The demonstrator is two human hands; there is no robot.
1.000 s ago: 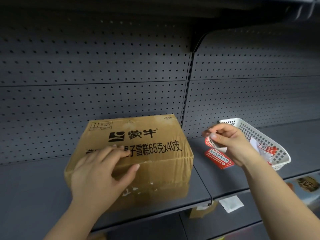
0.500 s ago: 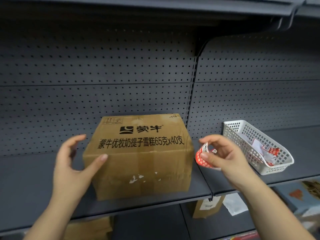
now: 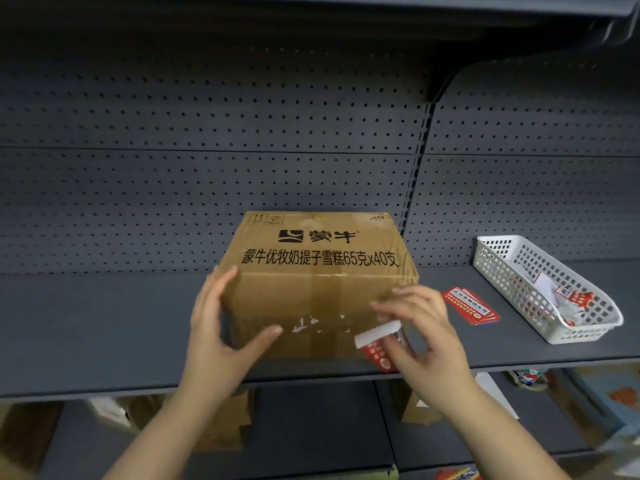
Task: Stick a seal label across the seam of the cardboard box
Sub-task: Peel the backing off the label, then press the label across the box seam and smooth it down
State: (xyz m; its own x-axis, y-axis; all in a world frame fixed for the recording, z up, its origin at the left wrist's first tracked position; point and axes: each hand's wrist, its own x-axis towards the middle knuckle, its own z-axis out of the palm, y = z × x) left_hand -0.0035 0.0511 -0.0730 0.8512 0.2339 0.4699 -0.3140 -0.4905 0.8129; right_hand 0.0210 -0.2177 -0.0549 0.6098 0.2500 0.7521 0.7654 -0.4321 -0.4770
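A brown cardboard box (image 3: 318,271) with black printed characters on top stands on the grey shelf (image 3: 104,323). A taped seam runs down the middle of its front face. My left hand (image 3: 221,327) grips the box's front left corner, thumb on the front face. My right hand (image 3: 422,330) is at the front right corner and pinches a red and white seal label (image 3: 377,341), curled, with its white backing turned outward, close against the box front.
A small stack of red labels (image 3: 471,305) lies on the shelf right of the box. Further right stands a white plastic basket (image 3: 540,327) with paper scraps and labels inside. Perforated back panels rise behind. Lower shelves hold cartons and packets.
The box has been turned and shifted right, square to me. My left hand moved from the top to the front left corner. My right hand brought one label to the box front.
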